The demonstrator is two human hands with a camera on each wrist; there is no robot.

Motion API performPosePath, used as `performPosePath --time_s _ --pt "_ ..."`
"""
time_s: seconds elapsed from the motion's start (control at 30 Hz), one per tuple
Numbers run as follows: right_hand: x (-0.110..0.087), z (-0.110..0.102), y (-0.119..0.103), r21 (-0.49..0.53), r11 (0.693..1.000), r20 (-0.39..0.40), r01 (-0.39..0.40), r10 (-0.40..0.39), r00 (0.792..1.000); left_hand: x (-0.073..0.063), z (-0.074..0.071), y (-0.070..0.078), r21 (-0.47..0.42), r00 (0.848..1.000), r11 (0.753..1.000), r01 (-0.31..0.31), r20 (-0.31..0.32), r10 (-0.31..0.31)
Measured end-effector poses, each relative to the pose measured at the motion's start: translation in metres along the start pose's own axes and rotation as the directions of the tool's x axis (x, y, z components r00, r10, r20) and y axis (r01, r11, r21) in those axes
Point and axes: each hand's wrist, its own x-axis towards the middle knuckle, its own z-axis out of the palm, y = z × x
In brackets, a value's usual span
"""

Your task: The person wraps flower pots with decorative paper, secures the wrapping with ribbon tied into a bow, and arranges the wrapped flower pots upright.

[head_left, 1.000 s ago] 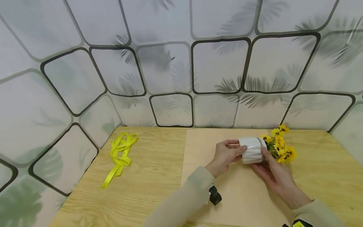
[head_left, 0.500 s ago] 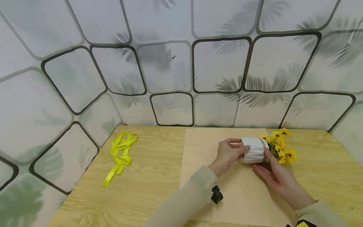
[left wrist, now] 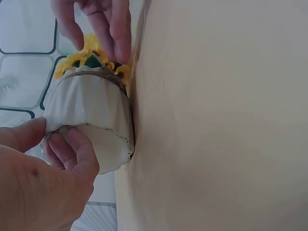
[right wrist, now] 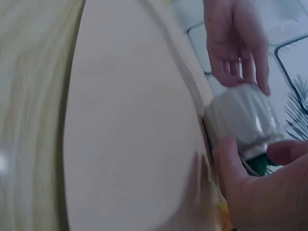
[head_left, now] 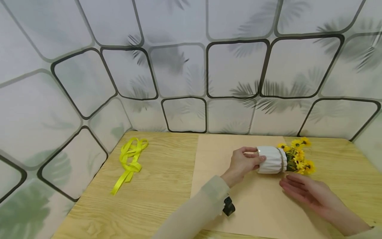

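Observation:
A white ribbed flowerpot [head_left: 270,160] lies on its side over a beige paper sheet [head_left: 247,212]. Twine [head_left: 281,161] circles its neck, and yellow flowers [head_left: 298,157] spill from its mouth to the right. My left hand [head_left: 241,164] pinches the bottom rim between thumb and fingers; in the left wrist view the fingertips hook inside the pot's hollow base [left wrist: 108,147]. My right hand [head_left: 316,197] is just in front of the flower end, fingers loosely extended and apart from the pot in the head view. In the right wrist view its thumb and fingers overlap the pot's neck.
A loosely looped yellow ribbon [head_left: 129,162] lies on the left of the wooden table [head_left: 162,186]. A patterned wall covering [head_left: 182,73] rises behind the table's back edge and along its left side.
My right hand has let go of the pot's neck and drawn back toward the lower right. The left hand keeps its pinch on the base, and the pot sits slightly farther right in view.

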Motion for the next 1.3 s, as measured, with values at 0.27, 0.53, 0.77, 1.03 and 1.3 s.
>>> performPosePath --time_s 0.27,0.53,0.77,1.03,1.3 --pt "-0.009 0.006 -0.004 -0.814 0.56 -0.151 0.152 -0.456 0.877 0.002 0.002 0.002 0.002 1.0 1.0 -0.002 0.01 0.002" --pt "0.001 0.025 -0.002 -0.823 -0.423 0.543 0.379 -0.782 0.307 0.003 0.003 0.004 0.014 1.0 1.0 -0.008 0.014 0.008" --pt "0.027 0.043 -0.015 -0.574 -0.706 0.817 0.415 -0.528 0.233 0.004 -0.003 0.003 0.031 0.999 0.999 -0.02 0.041 0.019" --pt "0.037 0.049 -0.022 -0.559 -0.741 0.814 0.372 -0.407 0.414 0.001 -0.003 0.002 0.048 0.999 0.999 -0.011 0.043 0.009" --pt "0.035 0.059 -0.027 -0.617 -0.705 0.748 0.351 -0.386 0.54 -0.003 -0.014 0.001 0.154 0.991 0.987 -0.049 0.133 0.029"
